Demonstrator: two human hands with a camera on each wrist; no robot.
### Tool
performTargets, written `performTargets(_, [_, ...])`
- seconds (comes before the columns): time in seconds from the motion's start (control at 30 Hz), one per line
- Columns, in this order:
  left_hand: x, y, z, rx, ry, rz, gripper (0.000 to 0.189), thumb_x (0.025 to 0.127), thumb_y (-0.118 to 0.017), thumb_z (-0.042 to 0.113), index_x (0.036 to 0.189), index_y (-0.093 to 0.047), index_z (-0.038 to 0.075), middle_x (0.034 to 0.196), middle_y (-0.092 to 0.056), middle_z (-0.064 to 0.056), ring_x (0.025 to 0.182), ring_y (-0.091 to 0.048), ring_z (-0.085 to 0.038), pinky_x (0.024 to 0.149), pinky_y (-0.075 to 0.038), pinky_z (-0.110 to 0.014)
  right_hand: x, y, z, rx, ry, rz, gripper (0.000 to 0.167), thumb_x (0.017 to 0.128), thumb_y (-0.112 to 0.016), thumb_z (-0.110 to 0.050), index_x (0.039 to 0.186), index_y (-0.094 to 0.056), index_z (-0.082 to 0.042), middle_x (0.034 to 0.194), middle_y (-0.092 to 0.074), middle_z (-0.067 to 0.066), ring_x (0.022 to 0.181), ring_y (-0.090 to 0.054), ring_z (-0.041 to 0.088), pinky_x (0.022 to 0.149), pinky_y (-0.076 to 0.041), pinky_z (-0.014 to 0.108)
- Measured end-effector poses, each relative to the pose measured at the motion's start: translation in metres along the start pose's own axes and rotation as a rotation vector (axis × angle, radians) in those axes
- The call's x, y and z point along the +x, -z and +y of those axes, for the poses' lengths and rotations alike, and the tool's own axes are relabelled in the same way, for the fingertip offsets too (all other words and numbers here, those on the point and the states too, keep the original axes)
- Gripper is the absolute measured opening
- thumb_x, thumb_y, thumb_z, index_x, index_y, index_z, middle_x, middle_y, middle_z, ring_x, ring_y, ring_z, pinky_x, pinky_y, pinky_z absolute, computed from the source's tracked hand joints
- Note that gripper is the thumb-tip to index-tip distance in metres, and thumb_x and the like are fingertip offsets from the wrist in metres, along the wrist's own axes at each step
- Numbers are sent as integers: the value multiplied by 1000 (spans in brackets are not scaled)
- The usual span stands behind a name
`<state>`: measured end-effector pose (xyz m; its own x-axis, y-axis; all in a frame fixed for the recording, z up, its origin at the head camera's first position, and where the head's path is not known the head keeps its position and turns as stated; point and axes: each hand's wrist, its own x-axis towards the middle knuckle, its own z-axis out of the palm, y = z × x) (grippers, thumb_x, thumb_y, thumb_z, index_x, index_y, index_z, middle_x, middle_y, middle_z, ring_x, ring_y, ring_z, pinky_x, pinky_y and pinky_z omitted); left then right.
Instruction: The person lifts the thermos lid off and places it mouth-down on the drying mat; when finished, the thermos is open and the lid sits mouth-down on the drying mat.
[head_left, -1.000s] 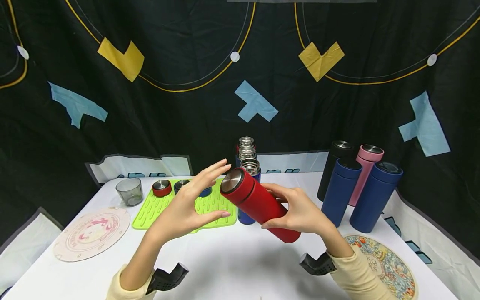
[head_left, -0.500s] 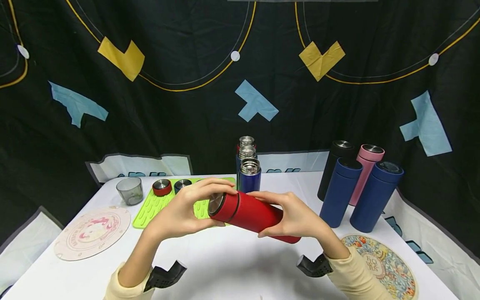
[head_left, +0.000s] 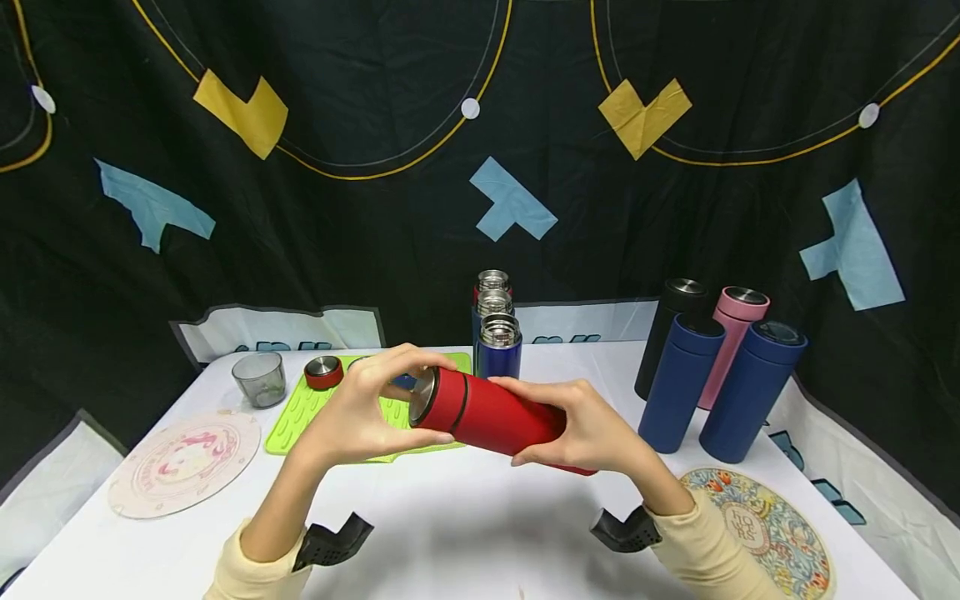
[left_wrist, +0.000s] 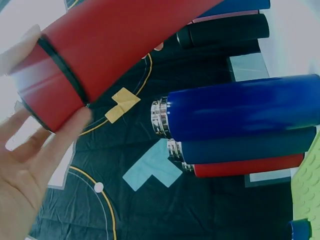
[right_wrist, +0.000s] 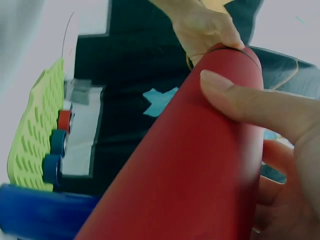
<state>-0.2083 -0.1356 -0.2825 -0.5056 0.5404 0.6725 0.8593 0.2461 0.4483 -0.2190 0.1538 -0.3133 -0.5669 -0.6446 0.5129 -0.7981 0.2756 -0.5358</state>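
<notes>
Above the tabletop (head_left: 442, 533), red flask (head_left: 502, 417) held tilted, capped end higher and to the left. Left hand (head_left: 356, 417) clamped round its lid (head_left: 441, 402), thumb opposite fingers; right hand (head_left: 585, 421) clamped on the body. Beyond: three uncapped flasks (head_left: 498, 360) in a row, beside green mat (head_left: 296, 421) bearing three lids (right_wrist: 58, 143).

In the head view, the left hand (head_left: 363, 412) hides most of the middle cap (right_wrist: 59, 143); blue bottles (head_left: 498, 361) mostly cover the far red bottle (left_wrist: 245, 167). Both wrist views crop the red flask (head_left: 506, 415).
</notes>
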Motion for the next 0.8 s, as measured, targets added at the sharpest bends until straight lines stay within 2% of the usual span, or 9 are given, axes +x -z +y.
performTargets(0.1, [-1,-2,-1,22,138,0,62,70,-88,26,123,-58,21,110,-62,7,92,-61,-13,68,-57,-26,-1,-1,-1,-61,5,24,80,68,-90,-19,139,-54,-21,117,-66,-3,99,-63,15,74,-56,27])
performTargets(0.2, [-2,-4,-2,33,206,-20,62,71,-87,29,123,-56,21,110,-63,7,91,-62,-13,71,-57,-26,-1,-1,0,-120,13,37,80,67,-90,-20,138,-54,-20,117,-66,-2,99,-63,15,75,-56,27])
performTargets(0.27, [-1,-3,-3,30,199,-42,64,71,-87,30,125,-56,21,113,-62,7,95,-61,-13,75,-57,-27,-2,1,-1,-143,15,42,80,66,-91,-19,138,-55,-20,118,-66,-2,100,-63,15,75,-56,27])
performTargets(0.37, [0,-1,-4,8,134,-85,68,70,-88,28,129,-55,21,121,-60,6,106,-58,-14,81,-56,-30,-3,5,-1,-140,19,31,81,65,-91,-18,138,-55,-20,118,-66,-3,100,-63,15,75,-56,27])
performTargets(0.47, [0,2,-4,-42,68,-122,70,70,-88,21,132,-55,20,131,-56,3,117,-53,-16,84,-55,-32,-3,9,0,-92,18,7,80,66,-90,-18,138,-55,-19,118,-66,-3,100,-62,15,75,-57,28])
performTargets(0.57, [1,4,-4,-69,33,-129,70,70,-88,16,132,-56,18,133,-55,0,121,-51,-19,84,-55,-33,-3,11,3,-45,23,-10,77,69,-89,-22,138,-55,-17,117,-66,-2,100,-62,15,75,-57,29])
performTargets(0.7, [1,4,-2,-64,43,-97,68,71,-87,17,132,-57,18,131,-57,1,116,-55,-18,80,-56,-31,-4,12,4,-37,22,-6,76,71,-88,-25,138,-54,-17,117,-66,-2,100,-62,15,75,-57,29])
performTargets(0.8, [0,1,-1,-42,108,-47,67,72,-87,20,132,-58,18,125,-60,3,107,-59,-17,75,-57,-29,-4,11,2,-88,18,17,78,69,-89,-23,139,-54,-18,117,-66,-2,100,-63,15,76,-56,28])
